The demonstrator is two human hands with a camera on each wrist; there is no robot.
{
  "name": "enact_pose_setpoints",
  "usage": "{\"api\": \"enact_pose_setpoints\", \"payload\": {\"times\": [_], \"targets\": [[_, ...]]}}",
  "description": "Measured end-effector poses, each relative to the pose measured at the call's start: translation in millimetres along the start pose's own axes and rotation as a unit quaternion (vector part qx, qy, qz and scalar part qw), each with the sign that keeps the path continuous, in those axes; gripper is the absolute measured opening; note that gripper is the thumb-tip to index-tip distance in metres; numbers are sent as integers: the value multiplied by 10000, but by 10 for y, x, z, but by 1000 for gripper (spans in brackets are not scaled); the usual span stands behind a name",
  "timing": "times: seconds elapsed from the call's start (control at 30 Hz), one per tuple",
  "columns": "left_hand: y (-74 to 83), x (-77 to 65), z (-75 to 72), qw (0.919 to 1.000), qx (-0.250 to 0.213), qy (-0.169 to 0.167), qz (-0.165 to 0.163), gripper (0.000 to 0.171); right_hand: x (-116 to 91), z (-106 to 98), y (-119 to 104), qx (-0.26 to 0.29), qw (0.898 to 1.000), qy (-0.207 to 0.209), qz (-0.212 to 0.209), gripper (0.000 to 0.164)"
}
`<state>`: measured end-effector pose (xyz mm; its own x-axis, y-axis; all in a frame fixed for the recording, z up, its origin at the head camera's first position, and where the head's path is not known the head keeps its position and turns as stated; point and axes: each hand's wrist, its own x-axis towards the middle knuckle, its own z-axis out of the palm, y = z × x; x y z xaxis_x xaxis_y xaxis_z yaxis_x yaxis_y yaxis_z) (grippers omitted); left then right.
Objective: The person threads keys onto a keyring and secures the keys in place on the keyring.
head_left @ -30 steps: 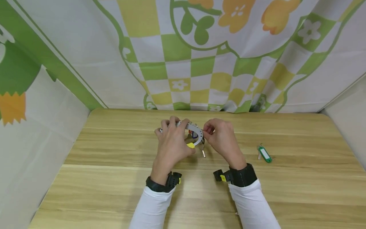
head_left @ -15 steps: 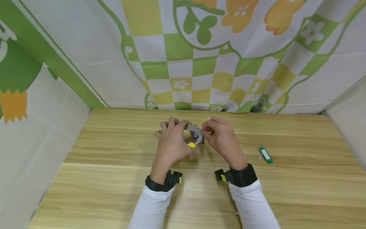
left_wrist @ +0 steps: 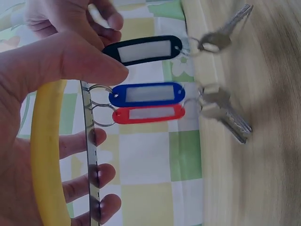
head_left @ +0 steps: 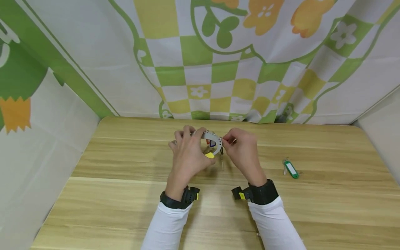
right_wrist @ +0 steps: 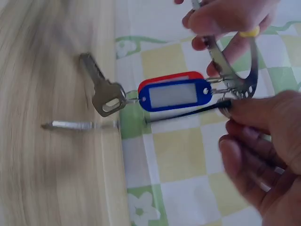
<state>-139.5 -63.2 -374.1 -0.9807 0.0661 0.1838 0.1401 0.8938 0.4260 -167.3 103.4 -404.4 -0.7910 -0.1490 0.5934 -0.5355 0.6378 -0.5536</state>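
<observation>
My left hand (head_left: 185, 152) grips a curved metal key holder (head_left: 218, 146) with a row of holes and a yellow grip (left_wrist: 45, 155). A blue key tag (left_wrist: 149, 94) and a red key tag (left_wrist: 150, 113) hang from it by split rings, with keys dangling below. At the holder's curved end, the thumb and fingertips of my right hand (head_left: 245, 149) pinch a black key tag (left_wrist: 143, 50) near its ring. Its key (left_wrist: 215, 41) hangs free at the other end. Whether that ring passes through a hole I cannot tell.
A green key tag (head_left: 291, 169) with a key lies on the wooden table (head_left: 328, 194) to the right of the hands. Behind the table's far edge hangs a checkered curtain (head_left: 222, 80). A tiny pale object lies beside the right sleeve (head_left: 275, 222).
The holder has turned slightly in my left hand. My right hand has shifted a little at the holder's end, still pinching the black key tag; the hanging key swings.
</observation>
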Motion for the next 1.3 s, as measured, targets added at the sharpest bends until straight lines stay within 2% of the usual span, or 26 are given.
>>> {"api": "enact_pose_setpoints", "payload": {"times": [0.07,0.13,0.2,0.27,0.37,0.47,0.63,0.8,0.9,0.97,1.07,1.2,1.3], "targets": [[-10,-4,-6,10000,-29,-36,28,90,-1,-5,8,-235,9982,31,-560,11],[-23,-6,-13,9999,-52,-89,67,90,4,-13,18,-288,9956,-7,-890,12],[-34,-7,-21,9998,-85,-149,101,89,6,-23,32,-199,9948,-103,-991,13],[-40,-6,-27,9997,-94,-194,108,89,8,-33,41,-53,9956,-193,-911,12],[-38,-9,-30,9997,-82,-206,47,88,3,-31,40,140,9985,-265,-468,8],[-28,-7,-25,9999,-45,-146,-79,88,-6,-7,23,365,9987,-172,324,4],[-11,-1,-19,9997,-84,-44,-204,88,-11,17,-11,954,9841,42,1497,14],[1,-1,-25,9997,-141,-79,-194,88,8,-17,-50,1473,9689,-105,1984,13],[-1,1,-26,9997,-137,-86,-195,87,26,-51,-72,1524,9650,-306,2112,11],[-5,2,-27,9997,-140,-81,-209,87,33,-76,-88,1412,9671,-427,2075,10],[-10,4,-30,9997,-106,-80,-219,88,35,-97,-100,953,9795,-515,1701,9],[-13,4,-32,9997,-96,-102,-183,89,35,-96,-96,144,9958,-395,817,8],[-18,0,-33,9998,-75,-109,-126,88,36,-93,-92,-255,9992,-286,138,7]]}}
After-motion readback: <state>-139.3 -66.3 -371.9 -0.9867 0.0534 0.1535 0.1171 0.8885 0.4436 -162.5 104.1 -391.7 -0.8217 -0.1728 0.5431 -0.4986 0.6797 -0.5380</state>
